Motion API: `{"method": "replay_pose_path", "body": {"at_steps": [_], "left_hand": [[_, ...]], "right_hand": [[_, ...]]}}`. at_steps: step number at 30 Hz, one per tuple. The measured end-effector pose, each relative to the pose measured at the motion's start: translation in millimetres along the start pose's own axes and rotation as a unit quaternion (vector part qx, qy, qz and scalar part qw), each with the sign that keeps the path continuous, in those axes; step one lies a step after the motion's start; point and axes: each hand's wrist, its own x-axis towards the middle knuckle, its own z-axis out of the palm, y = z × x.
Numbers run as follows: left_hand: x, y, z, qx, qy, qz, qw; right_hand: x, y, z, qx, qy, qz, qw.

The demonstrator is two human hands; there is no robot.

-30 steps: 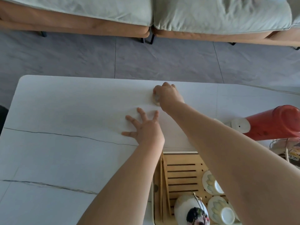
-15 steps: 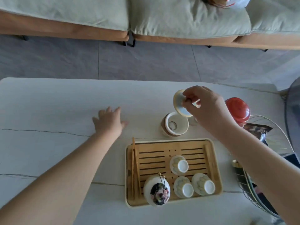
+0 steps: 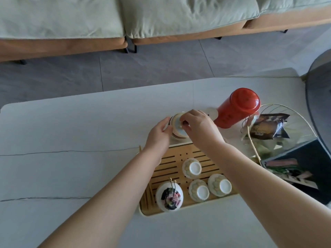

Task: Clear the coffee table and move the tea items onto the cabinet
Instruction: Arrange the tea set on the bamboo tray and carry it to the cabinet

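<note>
The left hand [image 3: 158, 133] has come off the bare table and across to the small white lidded tea bowl [image 3: 176, 128], and the right hand [image 3: 198, 128] has brought the round pale lid [image 3: 177, 122] down from mid-air onto it. Now the lid sits tilted at the bowl's mouth, right fingertips pinching its knob, while the left grip curls round the bowl's left flank to steady it. Both grips are narrow and full: one on the lid, one on the bowl.

The bowl stands on the white marble-look table [image 3: 62, 140], just beyond the far edge of the slatted bamboo tea tray [image 3: 180, 160]. On that tray sit three small white cups [image 3: 191, 168] and a white round teapot with a dark painted motif [image 3: 169, 196]. Beyond the tray's far right corner rises a tall red canister [image 3: 236, 108], and right of the tray is a wire basket [image 3: 279, 133] holding a dark snack packet.

The risks, as I read them: the lid looks not yet seated, so releasing it while tilted could let it slide off and chip. Lifting the bowl before it settles could send the lid clattering down. The right forearm hangs over the cups; a careless pull back could knock one.
</note>
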Motion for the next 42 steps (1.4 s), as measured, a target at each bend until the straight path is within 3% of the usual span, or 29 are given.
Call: {"method": "replay_pose_path", "body": {"at_steps": [12,15,17,19,21,25,42], "left_hand": [[16,-9,14,0.007,0.037,0.005,0.999],[18,-8,14,-0.036,0.034,-0.031,0.998],[17,-5,13,-0.081,0.026,-0.063,0.994],[15,-3,13,-0.097,0.015,-0.079,0.992],[16,-2,14,-0.105,0.001,-0.076,0.992],[20,-4,15,-0.133,-0.009,-0.071,0.988],[-55,14,-17,-0.148,0.0,-0.057,0.987]], "right_hand": [[2,5,15,0.025,0.048,-0.008,0.999],[-5,12,15,0.117,0.065,0.085,0.987],[-9,16,15,0.262,0.037,0.209,0.941],[-11,19,16,0.4,-0.007,0.301,0.866],[-14,21,18,0.474,-0.039,0.332,0.815],[-15,22,21,0.548,-0.047,0.323,0.771],[-58,-22,-17,0.57,-0.057,0.273,0.773]]}}
